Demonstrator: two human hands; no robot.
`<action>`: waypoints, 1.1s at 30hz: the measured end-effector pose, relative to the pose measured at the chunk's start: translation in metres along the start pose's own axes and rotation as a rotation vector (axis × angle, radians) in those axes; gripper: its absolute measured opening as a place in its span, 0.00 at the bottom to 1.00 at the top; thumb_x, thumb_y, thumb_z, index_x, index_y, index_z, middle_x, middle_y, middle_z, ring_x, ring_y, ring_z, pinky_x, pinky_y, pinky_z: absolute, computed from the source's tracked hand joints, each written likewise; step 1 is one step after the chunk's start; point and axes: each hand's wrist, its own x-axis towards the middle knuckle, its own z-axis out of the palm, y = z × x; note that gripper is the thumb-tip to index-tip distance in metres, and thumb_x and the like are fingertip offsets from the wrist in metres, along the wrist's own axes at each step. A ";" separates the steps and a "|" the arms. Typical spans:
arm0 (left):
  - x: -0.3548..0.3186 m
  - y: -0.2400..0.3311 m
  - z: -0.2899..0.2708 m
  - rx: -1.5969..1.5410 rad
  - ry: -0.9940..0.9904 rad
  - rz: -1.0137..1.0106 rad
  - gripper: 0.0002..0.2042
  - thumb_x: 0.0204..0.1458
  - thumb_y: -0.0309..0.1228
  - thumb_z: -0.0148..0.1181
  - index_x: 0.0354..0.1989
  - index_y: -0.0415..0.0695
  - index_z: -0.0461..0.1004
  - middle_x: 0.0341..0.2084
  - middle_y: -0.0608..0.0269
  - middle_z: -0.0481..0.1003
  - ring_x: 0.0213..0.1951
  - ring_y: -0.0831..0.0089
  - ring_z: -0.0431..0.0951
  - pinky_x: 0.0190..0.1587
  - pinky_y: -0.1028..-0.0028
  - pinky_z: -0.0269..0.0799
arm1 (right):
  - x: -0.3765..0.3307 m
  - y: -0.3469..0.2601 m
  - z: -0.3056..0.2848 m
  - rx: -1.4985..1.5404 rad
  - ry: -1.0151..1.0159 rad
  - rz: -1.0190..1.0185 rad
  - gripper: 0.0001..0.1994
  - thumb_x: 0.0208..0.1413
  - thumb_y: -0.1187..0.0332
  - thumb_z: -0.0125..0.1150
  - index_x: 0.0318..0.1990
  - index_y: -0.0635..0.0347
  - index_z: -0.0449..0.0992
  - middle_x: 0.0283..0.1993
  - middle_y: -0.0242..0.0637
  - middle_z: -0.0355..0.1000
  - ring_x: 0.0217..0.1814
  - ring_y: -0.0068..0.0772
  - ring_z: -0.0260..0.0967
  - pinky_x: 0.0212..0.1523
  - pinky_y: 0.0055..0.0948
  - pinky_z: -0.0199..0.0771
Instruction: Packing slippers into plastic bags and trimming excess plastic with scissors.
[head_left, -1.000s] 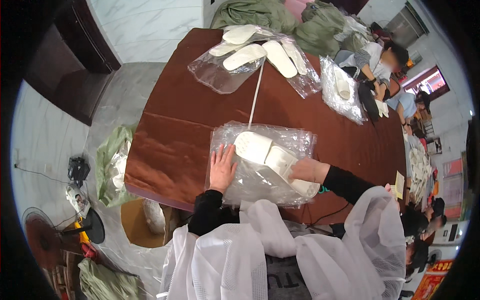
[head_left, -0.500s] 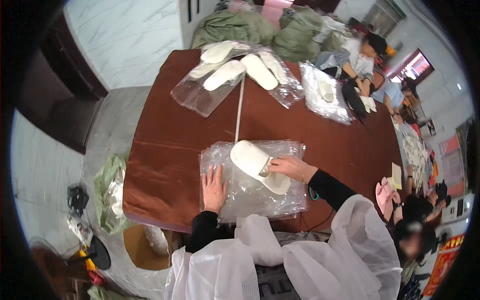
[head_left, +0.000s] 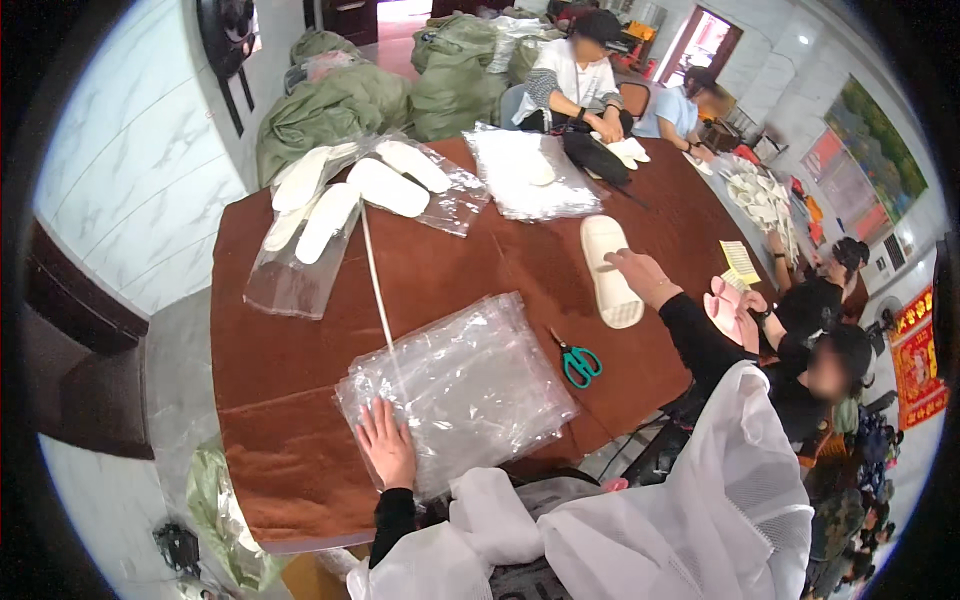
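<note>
At two o'clock from the stack of clear plastic bags (head_left: 470, 375), an off-white slipper (head_left: 602, 240) lies on the brown-covered table (head_left: 290, 400), with green-handled scissors (head_left: 580, 366) near it at its seven o'clock. The right hand (head_left: 645, 279) reaches in from four o'clock, fingers bent at the rear edge of the slipper's upper; whether they pinch it or merely touch it, I cannot tell. The left hand (head_left: 387, 443) lies spread and flat on the bags at the stack's seven o'clock, gripping nothing. The step in hand looks like setting or steadying the slipper apart from the bags; from here, a move would seem to call for a clean hold or release at that edge, without twisting the shoe. Its closed toe points between eleven and twelve, the open heel between five and six, its long axis running nearly straight away from the wearer
</note>
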 end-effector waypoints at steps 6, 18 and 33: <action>0.002 -0.006 -0.001 0.018 -0.015 -0.025 0.26 0.57 0.37 0.52 0.65 0.46 0.61 0.69 0.61 0.54 0.71 0.57 0.47 0.69 0.51 0.40 | 0.091 -0.087 0.039 0.142 0.005 -0.375 0.12 0.54 0.69 0.56 0.47 0.54 0.71 0.39 0.44 0.69 0.42 0.50 0.72 0.42 0.44 0.74; -0.010 -0.021 -0.013 -0.051 -0.098 -0.111 0.26 0.58 0.37 0.51 0.66 0.46 0.59 0.68 0.61 0.55 0.71 0.57 0.47 0.69 0.51 0.40 | 0.250 -0.425 0.067 1.127 -0.634 -0.536 0.31 0.58 0.62 0.58 0.69 0.38 0.57 0.67 0.50 0.59 0.64 0.46 0.62 0.52 0.35 0.74; 0.001 -0.007 -0.006 -0.026 -0.027 -0.043 0.25 0.57 0.36 0.52 0.64 0.46 0.61 0.67 0.62 0.57 0.70 0.58 0.50 0.69 0.50 0.43 | 0.260 -0.377 -0.098 1.181 0.479 -0.338 0.10 0.61 0.69 0.55 0.41 0.68 0.78 0.38 0.40 0.79 0.37 0.25 0.77 0.39 0.25 0.77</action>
